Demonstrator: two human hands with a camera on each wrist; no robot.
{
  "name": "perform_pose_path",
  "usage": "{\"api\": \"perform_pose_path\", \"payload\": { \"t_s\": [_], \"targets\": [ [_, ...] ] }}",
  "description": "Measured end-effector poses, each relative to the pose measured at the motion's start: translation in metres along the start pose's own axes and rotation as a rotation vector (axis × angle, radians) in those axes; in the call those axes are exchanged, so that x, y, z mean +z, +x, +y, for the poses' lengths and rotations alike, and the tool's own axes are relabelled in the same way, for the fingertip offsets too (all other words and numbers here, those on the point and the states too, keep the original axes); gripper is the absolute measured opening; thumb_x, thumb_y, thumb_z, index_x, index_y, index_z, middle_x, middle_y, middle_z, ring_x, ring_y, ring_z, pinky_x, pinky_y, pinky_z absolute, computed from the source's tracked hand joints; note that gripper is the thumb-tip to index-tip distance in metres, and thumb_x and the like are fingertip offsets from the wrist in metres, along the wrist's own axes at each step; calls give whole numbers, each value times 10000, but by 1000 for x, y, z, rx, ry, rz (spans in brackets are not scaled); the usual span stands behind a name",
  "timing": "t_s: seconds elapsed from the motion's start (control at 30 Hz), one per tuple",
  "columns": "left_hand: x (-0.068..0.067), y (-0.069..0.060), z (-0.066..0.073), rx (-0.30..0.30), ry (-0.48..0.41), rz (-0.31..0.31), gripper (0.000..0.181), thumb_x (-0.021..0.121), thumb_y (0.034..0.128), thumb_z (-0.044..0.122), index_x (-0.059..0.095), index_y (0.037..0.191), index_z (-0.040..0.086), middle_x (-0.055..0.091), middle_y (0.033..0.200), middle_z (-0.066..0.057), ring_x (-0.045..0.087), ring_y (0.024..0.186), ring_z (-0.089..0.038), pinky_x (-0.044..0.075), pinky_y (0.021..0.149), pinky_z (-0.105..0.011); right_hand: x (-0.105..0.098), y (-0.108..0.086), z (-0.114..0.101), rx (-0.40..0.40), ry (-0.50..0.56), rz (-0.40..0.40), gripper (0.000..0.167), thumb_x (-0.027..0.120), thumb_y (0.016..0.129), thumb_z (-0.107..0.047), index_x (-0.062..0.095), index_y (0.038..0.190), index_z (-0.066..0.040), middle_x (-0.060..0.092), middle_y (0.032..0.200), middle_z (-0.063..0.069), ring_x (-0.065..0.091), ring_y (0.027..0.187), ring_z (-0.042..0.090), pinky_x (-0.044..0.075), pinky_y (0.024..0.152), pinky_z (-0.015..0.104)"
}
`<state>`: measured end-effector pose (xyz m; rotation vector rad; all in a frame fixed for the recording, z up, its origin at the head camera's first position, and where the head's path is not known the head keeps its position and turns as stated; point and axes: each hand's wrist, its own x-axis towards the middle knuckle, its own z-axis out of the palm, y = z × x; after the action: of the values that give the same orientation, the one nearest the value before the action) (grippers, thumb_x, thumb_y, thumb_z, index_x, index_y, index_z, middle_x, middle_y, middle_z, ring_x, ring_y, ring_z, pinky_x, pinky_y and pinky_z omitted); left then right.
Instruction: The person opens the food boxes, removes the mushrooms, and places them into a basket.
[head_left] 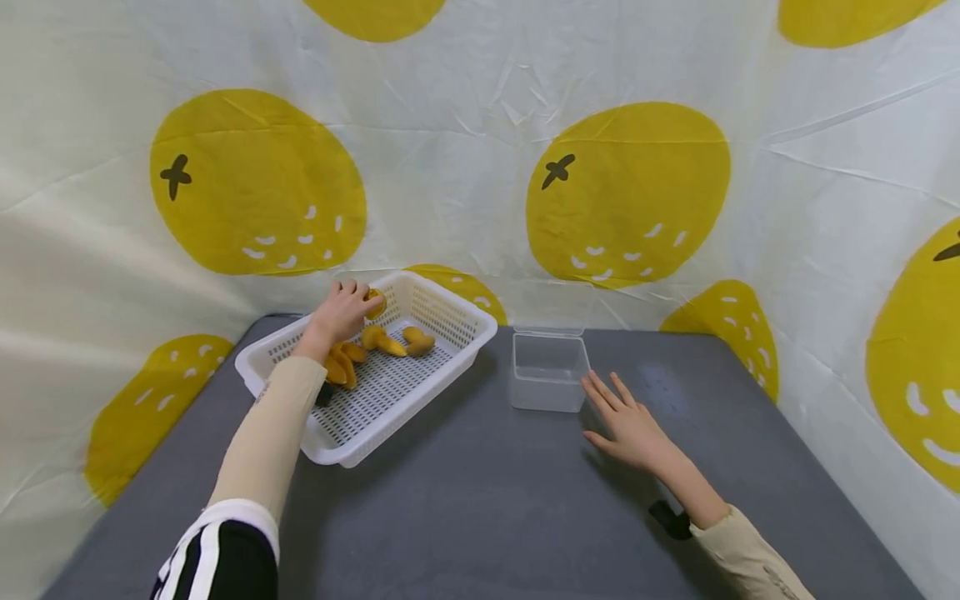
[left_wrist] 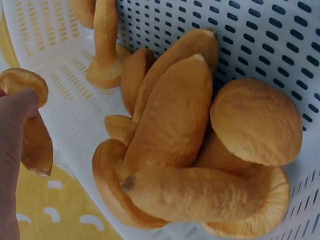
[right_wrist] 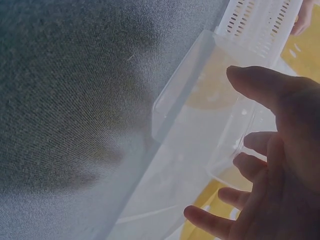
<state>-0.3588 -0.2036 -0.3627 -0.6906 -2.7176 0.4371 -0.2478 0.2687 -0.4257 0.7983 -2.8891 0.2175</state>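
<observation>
My left hand (head_left: 341, 312) is over the far left of a white perforated basket (head_left: 480, 329) and pinches a brown-orange mushroom (left_wrist: 36, 145) between thumb and fingers. Below it in the basket lie several more mushrooms (head_left: 382, 340), some piled together; the left wrist view shows the pile close up, with a round cap (left_wrist: 257, 122) and thick stems. My right hand (head_left: 626, 425) has its fingers spread beside a clear plastic box (head_left: 551, 392), the fingertips at the box's right side. Whether they touch it I cannot tell. The box's lid (head_left: 551, 308) stands raised at the back.
Basket and box stand on a dark grey table (head_left: 480, 517), the basket at left and the box right of it. Behind and at the sides hangs a white cloth (head_left: 450, 183) printed with yellow fruit, close to the table's back edge.
</observation>
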Motion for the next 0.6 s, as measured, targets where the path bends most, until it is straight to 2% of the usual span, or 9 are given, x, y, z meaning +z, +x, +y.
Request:
{"api": "perform_pose_path", "payload": {
  "t_s": [0.07,0.23,0.33,0.47,0.6],
  "targets": [
    [3,-2,0,-9,14,16,290,543,847,50,467,1108,149,510,1045,-176,479,990,-389,348,900,-578,1,2,-2,-5,-1,3,779,637,798,-323,227,1419,-89,228,1467,151,149,1338,411,377,835,620],
    [6,-5,-1,-33,59,1,276,560,858,83,512,1119,158,510,1034,-160,481,990,-361,350,891,-574,3,4,-4,-4,-1,-7,794,640,796,-327,210,1425,-105,205,1479,130,145,1341,407,372,844,619],
    [3,-5,-1,-28,43,25,256,555,863,83,545,1108,155,514,1004,-151,479,978,-352,337,898,-583,3,4,-5,-3,-2,-6,801,643,793,-331,206,1427,-111,209,1477,131,152,1339,408,373,839,618],
    [-7,-3,0,23,21,102,263,601,827,95,562,1081,149,518,956,-133,482,931,-331,339,888,-571,0,4,-4,6,1,-18,798,637,797,-332,202,1427,-109,212,1474,143,143,1341,408,364,848,623],
    [-22,-7,2,95,27,178,233,604,807,88,568,1034,129,523,928,-125,488,872,-310,363,820,-536,-1,3,-1,6,0,-16,782,636,797,-331,228,1418,-87,219,1471,146,147,1339,410,369,842,620]
  ]
}}
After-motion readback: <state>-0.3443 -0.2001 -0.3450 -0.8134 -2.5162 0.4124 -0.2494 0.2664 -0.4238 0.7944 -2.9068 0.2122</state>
